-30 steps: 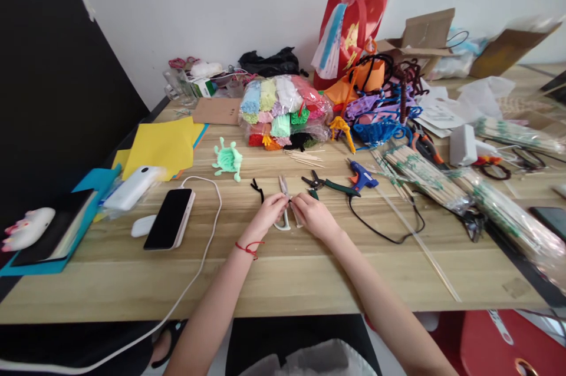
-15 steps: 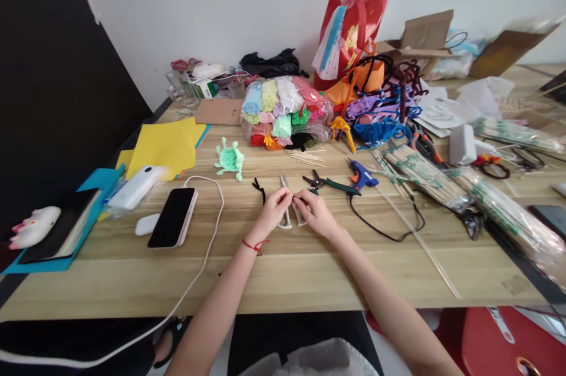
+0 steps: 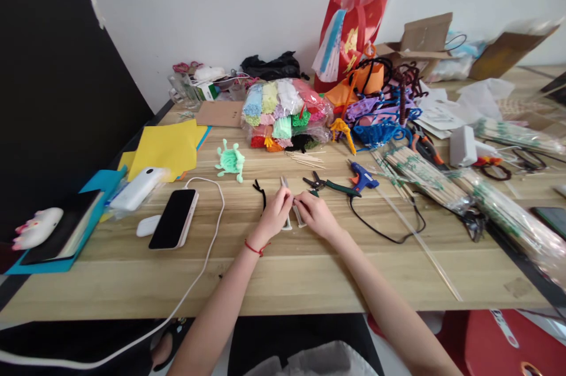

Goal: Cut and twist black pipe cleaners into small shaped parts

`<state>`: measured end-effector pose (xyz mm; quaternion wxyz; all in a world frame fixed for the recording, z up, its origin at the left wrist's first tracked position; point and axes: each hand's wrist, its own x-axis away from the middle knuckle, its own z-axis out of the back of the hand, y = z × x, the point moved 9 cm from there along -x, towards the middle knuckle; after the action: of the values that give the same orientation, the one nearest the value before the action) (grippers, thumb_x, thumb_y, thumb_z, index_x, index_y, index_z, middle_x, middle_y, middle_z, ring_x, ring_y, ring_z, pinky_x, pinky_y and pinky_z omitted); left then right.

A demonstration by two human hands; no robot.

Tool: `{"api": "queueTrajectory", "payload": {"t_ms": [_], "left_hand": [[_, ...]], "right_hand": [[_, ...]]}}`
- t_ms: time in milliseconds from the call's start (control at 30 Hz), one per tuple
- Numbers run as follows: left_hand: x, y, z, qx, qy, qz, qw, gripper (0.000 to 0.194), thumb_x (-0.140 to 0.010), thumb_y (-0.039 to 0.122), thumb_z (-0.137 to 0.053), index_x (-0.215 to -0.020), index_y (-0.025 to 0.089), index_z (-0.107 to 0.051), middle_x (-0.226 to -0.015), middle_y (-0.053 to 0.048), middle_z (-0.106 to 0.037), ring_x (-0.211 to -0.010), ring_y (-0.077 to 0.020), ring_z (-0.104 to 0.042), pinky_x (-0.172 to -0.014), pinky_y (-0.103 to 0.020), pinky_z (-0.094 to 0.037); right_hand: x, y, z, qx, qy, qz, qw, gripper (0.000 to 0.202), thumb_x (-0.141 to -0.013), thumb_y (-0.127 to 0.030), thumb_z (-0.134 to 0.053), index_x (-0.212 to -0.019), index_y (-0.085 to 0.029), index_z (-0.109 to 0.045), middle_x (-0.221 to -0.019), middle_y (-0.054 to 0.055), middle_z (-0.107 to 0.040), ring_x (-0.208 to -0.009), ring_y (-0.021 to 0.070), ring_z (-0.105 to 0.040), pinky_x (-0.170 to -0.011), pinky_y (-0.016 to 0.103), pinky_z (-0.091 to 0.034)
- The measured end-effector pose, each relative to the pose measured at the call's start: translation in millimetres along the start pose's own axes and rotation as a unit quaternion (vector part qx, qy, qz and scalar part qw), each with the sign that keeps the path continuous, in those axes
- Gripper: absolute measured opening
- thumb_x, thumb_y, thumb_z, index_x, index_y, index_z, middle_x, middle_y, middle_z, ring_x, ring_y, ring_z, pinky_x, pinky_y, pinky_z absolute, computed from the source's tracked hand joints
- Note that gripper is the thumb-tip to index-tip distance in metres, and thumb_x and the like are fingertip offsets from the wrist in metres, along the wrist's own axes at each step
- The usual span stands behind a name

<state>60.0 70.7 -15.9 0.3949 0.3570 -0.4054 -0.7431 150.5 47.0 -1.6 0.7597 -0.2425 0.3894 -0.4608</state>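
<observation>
Both hands meet at the middle of the wooden table [image 3: 300, 287], fingertips nearly touching. My left hand [image 3: 277, 209] is closed in a pinch, a red string round its wrist. My right hand [image 3: 315, 213] pinches just beside it. Whatever they hold between them is too small to make out. Scissors [image 3: 286, 224] lie under the hands, partly hidden. A bent black fuzzy stem [image 3: 260, 190] rests left of my left hand. Pliers with dark green handles [image 3: 338, 187] lie beyond my right hand, close to a blue glue gun [image 3: 363, 178].
Left: a green fuzzy figure [image 3: 230, 161], a phone [image 3: 173, 218] and a white cable [image 3: 207, 252]. Behind: bagged colourful stems [image 3: 287, 111] and a red bag [image 3: 354, 28]. Right: bundled sticks [image 3: 427, 178], a clear glue stick [image 3: 420, 240] and the glue gun's black cord [image 3: 375, 230].
My left hand has turned slightly and its fingers sit a little more upright against my right hand's. The view has shifted slightly; objects on the table lie as before.
</observation>
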Motion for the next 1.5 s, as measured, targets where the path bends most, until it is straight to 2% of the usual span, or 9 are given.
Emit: {"api": "queueTrajectory", "payload": {"t_ms": [233,467,667,900,1067,1167,1300,1400,1500], "left_hand": [[-1,-4,-1.4,-0.006,-0.012,0.004,1.0,0.024,-0.093,0.031,-0.033,-0.074,0.019,-0.04,-0.07,0.003,-0.041,-0.066,-0.0117,-0.04,-0.064,-0.024,-0.034],[0,12,0.5,0.002,-0.028,-0.029,0.999,0.022,-0.093,0.031,-0.032,-0.077,0.019,-0.042,-0.073,0.001,-0.043,-0.069,-0.0121,-0.041,-0.068,-0.023,-0.035],[4,20,-2.2,-0.007,-0.034,-0.044,0.998,0.023,-0.094,0.029,-0.03,-0.077,0.019,-0.041,-0.074,0.001,-0.043,-0.07,-0.0126,-0.042,-0.07,-0.025,-0.036],[5,26,-6.6,-0.063,-0.045,-0.085,0.993,0.023,-0.094,0.026,-0.028,-0.077,0.02,-0.042,-0.079,-0.003,-0.046,-0.078,-0.016,-0.045,-0.077,-0.029,-0.037],[7,29,-7.4,-0.08,-0.044,-0.107,0.99,0.022,-0.093,0.024,-0.031,-0.075,0.019,-0.044,-0.079,-0.004,-0.047,-0.079,-0.0165,-0.045,-0.076,-0.029,-0.037],[5,22,-6.4,-0.039,-0.036,-0.073,0.996,0.022,-0.093,0.027,-0.032,-0.076,0.019,-0.044,-0.077,-0.002,-0.047,-0.075,-0.0149,-0.045,-0.074,-0.027,-0.038],[0,4,-5.9,0.068,-0.031,-0.002,0.997,0.025,-0.093,0.036,-0.033,-0.077,0.019,-0.043,-0.072,0.001,-0.043,-0.069,-0.012,-0.044,-0.068,-0.024,-0.038],[-4,-10,-3.3,0.114,-0.02,0.033,0.993,0.028,-0.091,0.041,-0.037,-0.075,0.018,-0.042,-0.069,0.003,-0.039,-0.064,-0.0108,-0.04,-0.063,-0.022,-0.037],[-6,-21,-0.4,0.142,-0.004,0.061,0.988,0.03,-0.09,0.044,-0.038,-0.075,0.019,-0.041,-0.065,0.004,-0.034,-0.059,-0.0102,-0.035,-0.057,-0.022,-0.034]], "right_hand": [[3,0,-2,0.073,0.001,0.011,0.997,0.022,-0.093,-0.024,-0.036,-0.093,-0.018,-0.057,-0.079,0.007,-0.054,-0.072,0.0176,-0.053,-0.069,0.028,-0.042],[0,12,-1,-0.135,0.005,-0.072,0.988,0.023,-0.089,-0.033,-0.046,-0.087,-0.017,-0.061,-0.069,0.002,-0.056,-0.062,0.0135,-0.049,-0.059,0.025,-0.039],[7,30,-27,-0.448,-0.062,-0.225,0.863,0.028,-0.078,-0.041,-0.059,-0.072,-0.014,-0.059,-0.048,-0.005,-0.042,-0.039,0.0063,-0.033,-0.039,0.02,-0.024],[20,40,-44,-0.565,-0.119,-0.354,0.736,0.016,-0.073,-0.028,-0.059,-0.068,-0.014,-0.054,-0.048,-0.008,-0.034,-0.035,0.0027,-0.022,-0.031,0.016,-0.016],[25,38,-62,-0.635,-0.19,-0.384,0.643,0.018,-0.077,-0.025,-0.051,-0.062,-0.016,-0.047,-0.045,-0.011,-0.024,-0.034,0.0026,-0.012,-0.027,0.013,-0.012],[22,38,-57,-0.613,-0.173,-0.363,0.68,0.019,-0.079,-0.029,-0.054,-0.066,-0.014,-0.051,-0.045,-0.01,-0.03,-0.032,0.0022,-0.019,-0.029,0.013,-0.017],[13,38,-33,-0.496,-0.111,-0.294,0.809,0.026,-0.08,-0.039,-0.056,-0.08,-0.013,-0.06,-0.054,-0.003,-0.05,-0.04,0.0063,-0.043,-0.04,0.018,-0.037],[4,36,-1,-0.315,-0.021,-0.21,0.925,0.026,-0.082,-0.04,-0.055,-0.085,-0.015,-0.062,-0.065,0.002,-0.059,-0.051,0.0123,-0.054,-0.052,0.026,-0.047],[-2,12,26,-0.121,0.055,-0.062,0.989,0.02,-0.083,-0.03,-0.055,-0.097,-0.02,-0.063,-0.092,0.008,-0.062,-0.079,0.0187,-0.06,-0.075,0.034,-0.049]]}}
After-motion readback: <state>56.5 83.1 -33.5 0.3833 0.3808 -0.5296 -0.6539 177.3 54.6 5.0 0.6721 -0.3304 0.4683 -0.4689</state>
